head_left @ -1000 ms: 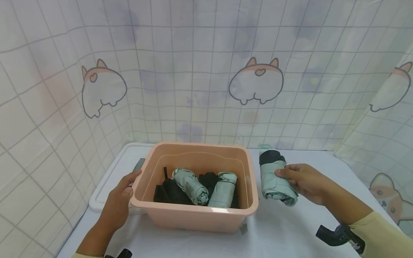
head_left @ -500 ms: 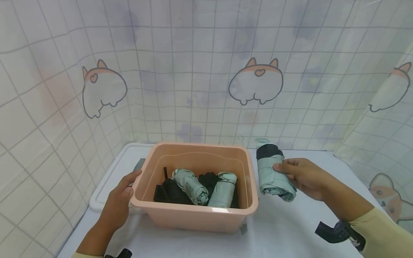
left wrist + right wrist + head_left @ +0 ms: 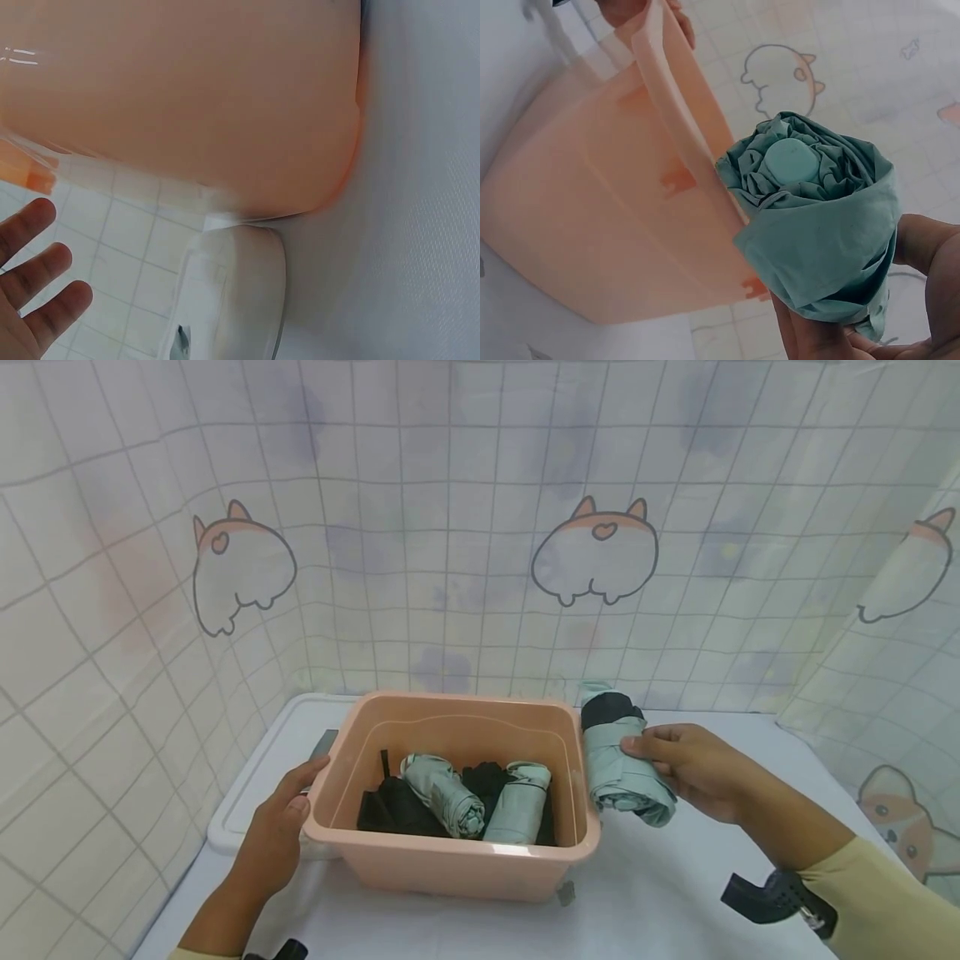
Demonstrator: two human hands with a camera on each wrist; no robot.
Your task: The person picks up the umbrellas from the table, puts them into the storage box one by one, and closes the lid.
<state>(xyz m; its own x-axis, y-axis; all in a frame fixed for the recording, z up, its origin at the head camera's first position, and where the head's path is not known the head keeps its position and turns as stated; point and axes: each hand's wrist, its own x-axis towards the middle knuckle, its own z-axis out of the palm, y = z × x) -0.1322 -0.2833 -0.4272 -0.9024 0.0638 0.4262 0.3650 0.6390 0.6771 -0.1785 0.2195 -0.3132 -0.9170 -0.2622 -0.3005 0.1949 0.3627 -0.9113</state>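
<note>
A rolled mint-green folding umbrella (image 3: 626,764) with a black band near its far end is in my right hand (image 3: 690,768), thumb on the near side. In the right wrist view its round end cap (image 3: 791,161) shows amid bunched fabric. The umbrella overlaps the right rim of the peach plastic tub (image 3: 450,868) in the head view. Inside the tub lie two mint-green rolled umbrellas (image 3: 444,793) and dark folded ones (image 3: 401,806). My left hand (image 3: 273,831) rests at the tub's left rim; in the left wrist view its fingers (image 3: 56,259) are extended and spread.
A white lid-like panel (image 3: 247,789) lies on the left, partly behind the tub, with a grey piece (image 3: 325,743) on it. A small grey patch (image 3: 566,893) marks the white table cover (image 3: 660,893) near the tub's front right corner. A tile-patterned curtain (image 3: 450,527) stands behind.
My right hand has carried the umbrella leftward and slightly up, toward the tub's right rim. The left hand and the tub have stayed in place.
</note>
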